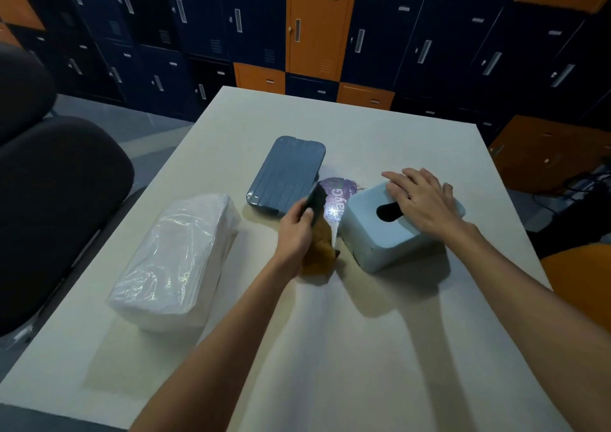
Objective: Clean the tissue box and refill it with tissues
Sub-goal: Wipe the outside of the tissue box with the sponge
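Table (pixel 363 332) holds tissue box (pixel 370 233), wrapped tissues (pixel 178 259).

Recorded two arms, both bare from the frame edge to the fingertips. Left forearm (pixel 231 332): bare over its full visible length, slender, narrowing toward the wrist. Left hand (pixel 294 233): bare; thumbnail visible, short and plain. Right forearm (pixel 515 266): likewise bare, slender, narrowing toward the wrist. Right hand (pixel 420 200): bare, knuckles and tendon lines showing on the back, nails short where visible. Noted a small dark mark (pixel 409 197) near the base of one finger of the right hand; too small to identify as ring or shadow. Outlines of both hands slightly blurred.
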Demonstrator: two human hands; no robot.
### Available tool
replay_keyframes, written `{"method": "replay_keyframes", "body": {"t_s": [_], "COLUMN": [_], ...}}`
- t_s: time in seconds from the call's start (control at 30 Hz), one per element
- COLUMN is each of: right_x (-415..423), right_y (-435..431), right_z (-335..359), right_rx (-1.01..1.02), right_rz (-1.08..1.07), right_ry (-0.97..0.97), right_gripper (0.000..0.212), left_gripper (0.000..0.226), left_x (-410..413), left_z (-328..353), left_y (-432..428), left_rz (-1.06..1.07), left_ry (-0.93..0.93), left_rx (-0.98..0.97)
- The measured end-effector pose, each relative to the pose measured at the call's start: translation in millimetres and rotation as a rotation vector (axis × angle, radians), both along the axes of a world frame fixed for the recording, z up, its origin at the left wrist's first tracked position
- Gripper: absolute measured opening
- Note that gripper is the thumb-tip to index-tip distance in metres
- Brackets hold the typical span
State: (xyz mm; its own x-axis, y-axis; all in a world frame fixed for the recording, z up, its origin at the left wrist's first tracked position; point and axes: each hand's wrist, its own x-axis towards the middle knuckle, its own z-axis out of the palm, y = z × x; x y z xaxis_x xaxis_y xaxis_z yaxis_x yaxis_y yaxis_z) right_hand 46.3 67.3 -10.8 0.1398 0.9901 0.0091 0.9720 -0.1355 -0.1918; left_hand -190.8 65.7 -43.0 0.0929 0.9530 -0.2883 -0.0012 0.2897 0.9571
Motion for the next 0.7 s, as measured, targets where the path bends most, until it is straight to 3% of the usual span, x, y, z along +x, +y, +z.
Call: {"method": "replay_keyframes", "body": {"t_s": [0.13,0.33,0.47,0.7], "right_x": [-1,-1,-2,-2], "right_y": [0,3,4,3], "right_z": [-1,-2,-2,0], "right_rx": [-0.022,-0.050,-0.051,-0.048], "right_rz": [-0.022,-0.047,-0.031,-0.045], "right_ry": [0.002,0.015,0.015,0.014], "right_gripper": [0.041,0.041,0.041,0.041], "left_gripper": [0.039,0.045,0.045,0.048], "left_x": [38,29,34,41], "left_z": [-4,-20,-20,-6], "left_y": [5,-33,-48,17], "left_rz": [-0.202,-0.206,-0.201,-0.267], "left_ry": [0.171,0.298,0.319,0.293], "left_rx": [0.169,0.219,0.235,0.161]}}
